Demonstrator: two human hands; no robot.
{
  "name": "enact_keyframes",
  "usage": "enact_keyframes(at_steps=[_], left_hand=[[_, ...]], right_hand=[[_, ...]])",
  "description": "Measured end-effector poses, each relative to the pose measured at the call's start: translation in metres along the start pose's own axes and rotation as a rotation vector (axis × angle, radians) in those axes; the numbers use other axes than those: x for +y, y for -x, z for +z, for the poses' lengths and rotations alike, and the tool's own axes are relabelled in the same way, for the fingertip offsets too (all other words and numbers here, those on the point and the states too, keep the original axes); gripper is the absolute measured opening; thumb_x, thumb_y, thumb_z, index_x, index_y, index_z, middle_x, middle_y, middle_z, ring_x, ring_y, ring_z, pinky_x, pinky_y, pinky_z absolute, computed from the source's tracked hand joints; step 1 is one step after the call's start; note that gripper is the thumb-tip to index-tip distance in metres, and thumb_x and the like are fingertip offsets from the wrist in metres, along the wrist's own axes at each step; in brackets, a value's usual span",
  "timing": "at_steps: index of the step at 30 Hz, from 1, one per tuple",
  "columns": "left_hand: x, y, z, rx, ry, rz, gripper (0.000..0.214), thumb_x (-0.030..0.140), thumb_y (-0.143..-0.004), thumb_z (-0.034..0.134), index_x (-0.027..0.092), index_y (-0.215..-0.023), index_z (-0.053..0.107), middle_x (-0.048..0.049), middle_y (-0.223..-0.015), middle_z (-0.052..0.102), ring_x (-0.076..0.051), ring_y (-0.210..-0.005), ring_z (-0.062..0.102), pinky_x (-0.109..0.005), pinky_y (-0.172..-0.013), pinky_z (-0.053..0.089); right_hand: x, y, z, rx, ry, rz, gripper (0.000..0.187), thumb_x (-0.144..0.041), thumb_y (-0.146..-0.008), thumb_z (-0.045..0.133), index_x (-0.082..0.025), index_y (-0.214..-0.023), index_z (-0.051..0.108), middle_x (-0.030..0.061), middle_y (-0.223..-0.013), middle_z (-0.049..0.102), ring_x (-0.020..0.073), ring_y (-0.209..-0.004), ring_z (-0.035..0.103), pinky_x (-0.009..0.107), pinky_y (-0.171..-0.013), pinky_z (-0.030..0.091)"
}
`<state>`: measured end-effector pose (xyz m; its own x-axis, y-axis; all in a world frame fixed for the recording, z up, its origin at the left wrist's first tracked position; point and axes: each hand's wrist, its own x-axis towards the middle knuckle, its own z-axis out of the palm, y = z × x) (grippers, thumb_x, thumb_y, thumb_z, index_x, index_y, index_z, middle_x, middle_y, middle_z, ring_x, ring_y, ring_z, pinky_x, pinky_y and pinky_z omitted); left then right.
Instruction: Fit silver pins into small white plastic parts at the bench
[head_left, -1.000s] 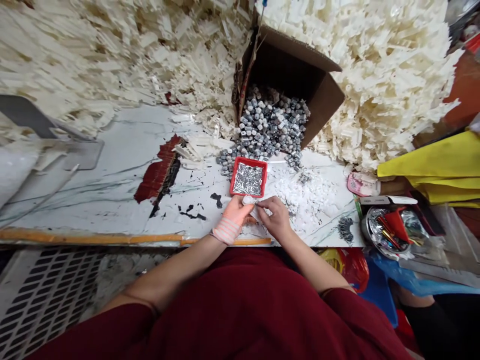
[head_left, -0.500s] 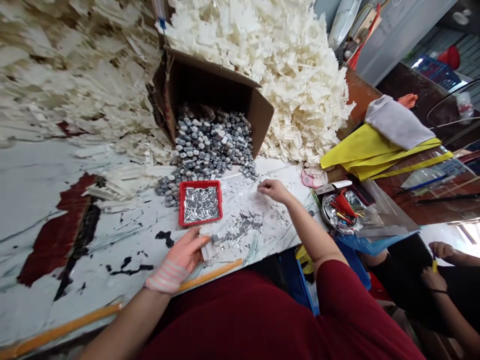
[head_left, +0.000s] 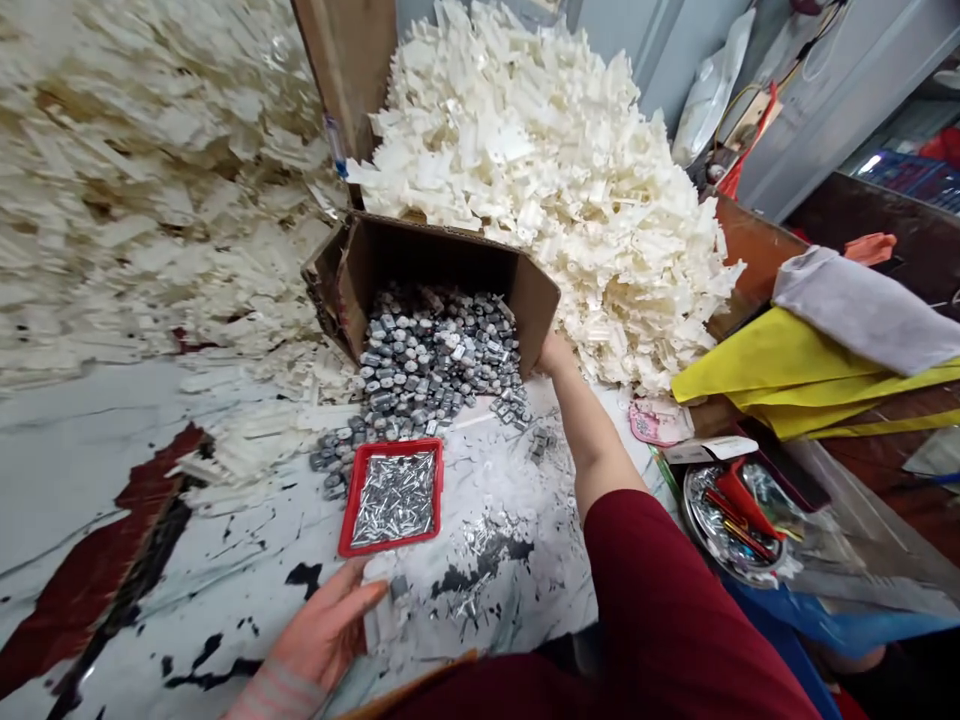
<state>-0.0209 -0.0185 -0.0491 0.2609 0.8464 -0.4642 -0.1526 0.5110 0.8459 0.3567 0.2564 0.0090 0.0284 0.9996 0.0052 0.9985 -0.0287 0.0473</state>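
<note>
White plastic strip (head_left: 379, 618), grey metal nut (head_left: 400, 587) at top, touching left hand (head_left: 322, 632).

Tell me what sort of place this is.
Most likely a small piece-work assembly workshop: there is a huge heap of cream-white moulded plastic parts, an open brown cardboard box spilling grey hexagonal metal pieces, and a shallow red plastic tray of small silver metal pins.

This is a crowded workshop for small parts: a mound of white plastic pieces (head_left: 547, 200) rises behind my white marbled worktop (head_left: 90, 440). A brown cardboard box (head_left: 442, 255) spills hexagonal grey metal fittings (head_left: 427, 350), beside a red plastic tray (head_left: 346, 510) of silver metal pins (head_left: 394, 498).
</note>
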Motion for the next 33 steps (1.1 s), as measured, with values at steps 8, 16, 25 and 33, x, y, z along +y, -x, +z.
enact_keyframes(at_steps=[8,16,25,33], left_hand=[[0.004,0.009,0.009,-0.041,0.112,-0.176,0.046,0.043,-0.064,0.073,0.026,-0.105,0.064,-0.0081,-0.109,0.066,-0.033,-0.109,0.060,-0.039,-0.085,0.054],[-0.004,0.016,0.005,-0.029,0.125,-0.191,0.039,0.038,-0.061,0.076,0.024,-0.093,0.059,-0.0039,-0.089,0.062,-0.026,-0.089,0.061,-0.031,-0.070,0.053],[0.012,0.028,0.012,-0.100,0.049,-0.085,0.027,0.040,-0.067,0.069,0.022,-0.083,0.056,0.0014,-0.067,0.047,-0.016,-0.060,0.051,-0.026,-0.053,0.044],[0.019,0.022,0.020,-0.007,-0.055,0.061,0.023,0.036,-0.071,0.061,0.019,-0.085,0.052,0.0015,-0.065,0.052,-0.014,-0.056,0.052,-0.025,-0.049,0.042]], right_hand=[[0.022,0.046,0.014,-0.029,0.016,0.022,0.045,-0.030,-0.081,0.062,-0.025,-0.126,0.057,0.0138,-0.132,0.041,0.0275,-0.111,0.053,0.038,-0.092,0.045],[0.024,0.100,0.026,-0.116,-0.097,0.061,0.034,-0.021,-0.083,0.056,-0.021,-0.115,0.067,0.0099,-0.124,0.054,0.0192,-0.099,0.060,0.027,-0.088,0.046],[0.026,0.130,-0.001,0.014,-0.285,0.218,0.017,-0.023,-0.084,0.054,-0.016,-0.087,0.069,0.0102,-0.102,0.064,0.0204,-0.095,0.060,0.029,-0.080,0.046],[-0.090,0.238,0.007,-0.262,-1.284,0.060,0.027,-0.048,-0.084,0.053,-0.021,-0.086,0.047,-0.0009,-0.072,0.063,0.0144,-0.063,0.063,0.029,-0.058,0.053]])
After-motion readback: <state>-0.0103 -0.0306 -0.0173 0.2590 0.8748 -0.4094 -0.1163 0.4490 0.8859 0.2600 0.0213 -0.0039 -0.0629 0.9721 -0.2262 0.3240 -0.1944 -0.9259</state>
